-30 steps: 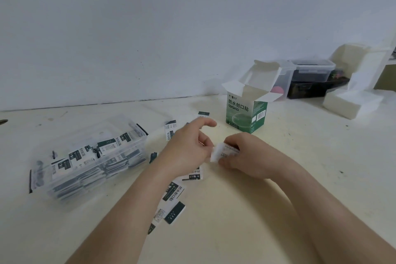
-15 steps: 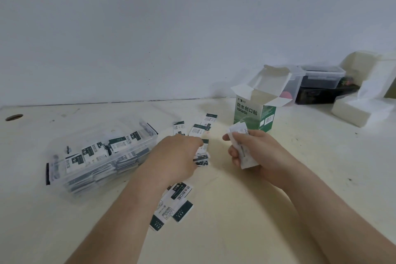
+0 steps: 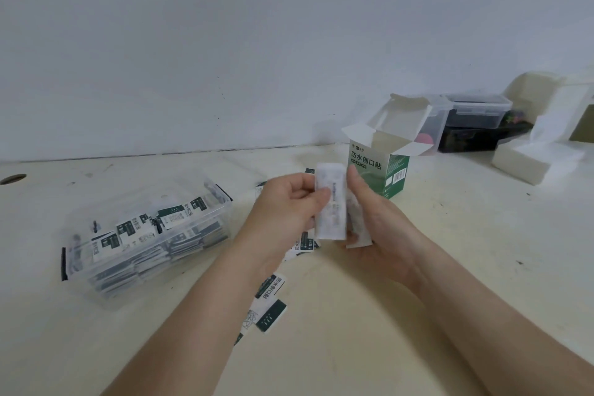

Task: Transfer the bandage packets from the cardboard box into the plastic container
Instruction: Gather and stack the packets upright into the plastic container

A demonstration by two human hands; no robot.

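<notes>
A green and white cardboard box (image 3: 382,172) stands open on the table, its flaps spread. To the left sits the clear plastic container (image 3: 205,228), packed with dark green and white bandage packets (image 3: 172,217). Between them, above the table, both hands hold white bandage packets (image 3: 331,202) upright. My left hand (image 3: 286,206) pinches the front packet with thumb and fingers. My right hand (image 3: 379,225) grips the packets behind it. More loose packets (image 3: 268,305) lie on the table under my left forearm.
At the back right stand a clear lidded tub (image 3: 475,111) on a black case (image 3: 469,138), and white foam blocks (image 3: 536,161). A hole (image 3: 13,178) is in the table at far left. The wall runs close behind.
My left hand rose from the loose packets on the table and took hold of the packets. My right hand lifted them and turned them upright.
</notes>
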